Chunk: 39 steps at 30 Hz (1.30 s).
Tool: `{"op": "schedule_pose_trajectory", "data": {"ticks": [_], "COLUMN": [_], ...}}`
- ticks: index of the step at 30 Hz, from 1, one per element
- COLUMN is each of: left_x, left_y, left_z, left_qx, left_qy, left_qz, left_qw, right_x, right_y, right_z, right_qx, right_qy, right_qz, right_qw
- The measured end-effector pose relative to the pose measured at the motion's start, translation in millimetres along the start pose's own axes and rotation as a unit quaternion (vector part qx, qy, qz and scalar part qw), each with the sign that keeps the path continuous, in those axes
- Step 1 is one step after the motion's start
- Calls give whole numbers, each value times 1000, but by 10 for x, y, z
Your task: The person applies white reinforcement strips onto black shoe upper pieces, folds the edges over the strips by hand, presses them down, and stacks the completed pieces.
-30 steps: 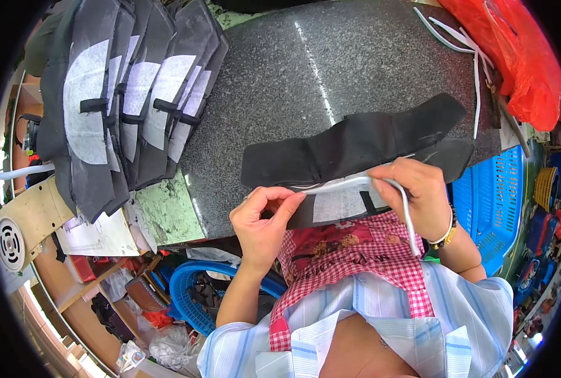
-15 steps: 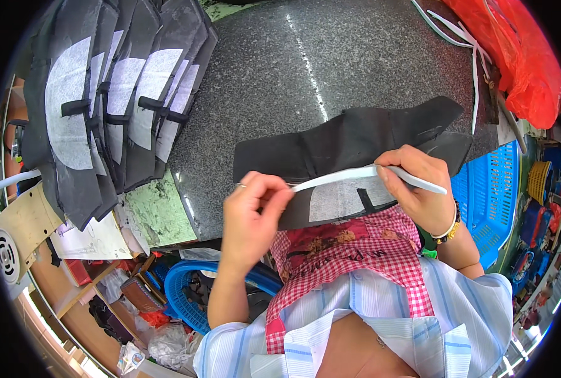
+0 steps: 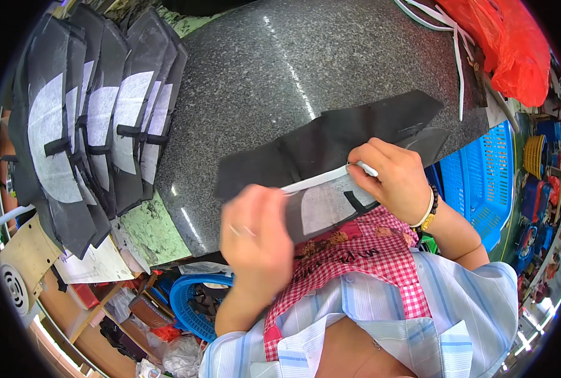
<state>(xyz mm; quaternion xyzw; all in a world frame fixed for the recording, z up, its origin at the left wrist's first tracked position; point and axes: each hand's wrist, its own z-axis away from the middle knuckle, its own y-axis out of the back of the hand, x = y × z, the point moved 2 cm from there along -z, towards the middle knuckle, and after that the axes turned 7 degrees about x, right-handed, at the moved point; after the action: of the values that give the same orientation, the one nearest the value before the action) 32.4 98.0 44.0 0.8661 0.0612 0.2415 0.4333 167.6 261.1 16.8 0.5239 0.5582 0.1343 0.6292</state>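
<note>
A black fabric panel [image 3: 340, 138] lies at the table's near edge, with a pale backing patch [image 3: 328, 208] and a short black tab on the part closest to me. Along its middle runs a narrow white strip [image 3: 315, 181]. The thumb and fingers of my right hand [image 3: 394, 176] are closed on this strip near its right end, and a short tail pokes out past them. At the strip's left end is my left hand [image 3: 257, 236], over the panel's left part. Motion blurs its fingers, so its grip does not show clearly.
Several similar black panels [image 3: 113, 107] with pale patches lie overlapped at the left. A red plastic bag [image 3: 513, 57] and loose white strips [image 3: 460, 75] are at the far right of the speckled table [image 3: 243, 75]. Blue baskets [image 3: 479, 183] stand beside and below it.
My right hand has shifted left, leaving a shorter strip tail. The left hand has moved slightly down and turned over the panel. The whole view has shifted a little.
</note>
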Motion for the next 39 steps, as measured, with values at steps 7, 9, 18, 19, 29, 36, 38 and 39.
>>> {"op": "schedule_pose_trajectory", "data": {"ticks": [7, 9, 18, 19, 29, 36, 38, 39], "left_x": [473, 485, 617, 633, 637, 537, 545, 542], "left_y": [-450, -446, -580, -585, -595, -787, -772, -786], "left_z": [285, 281, 206, 199, -207, -590, -640, -631], "left_qx": [-160, -163, -165, -166, -271, -170, -259, -261], "left_qy": [-193, -182, -239, -242, -84, -49, 19, 17], "left_qz": [-73, -49, -205, -205, -46, 54, 78, 76], "left_qw": [965, 968, 935, 934, 958, 983, 963, 962], "right_x": [219, 324, 433, 458, 743, 625, 578, 583], "right_y": [314, 410, 326, 327, 588, 513, 456, 437], "right_z": [184, 203, 120, 99, -98, 507, 508, 506], "right_qx": [84, 79, 90, 78, -93, 15, 13, 10], "right_qy": [-108, -165, -133, -121, -167, 84, 65, 50], "right_qz": [-125, -125, -78, -62, -44, 22, 38, 58], "right_qw": [983, 975, 984, 988, 981, 996, 997, 997]}}
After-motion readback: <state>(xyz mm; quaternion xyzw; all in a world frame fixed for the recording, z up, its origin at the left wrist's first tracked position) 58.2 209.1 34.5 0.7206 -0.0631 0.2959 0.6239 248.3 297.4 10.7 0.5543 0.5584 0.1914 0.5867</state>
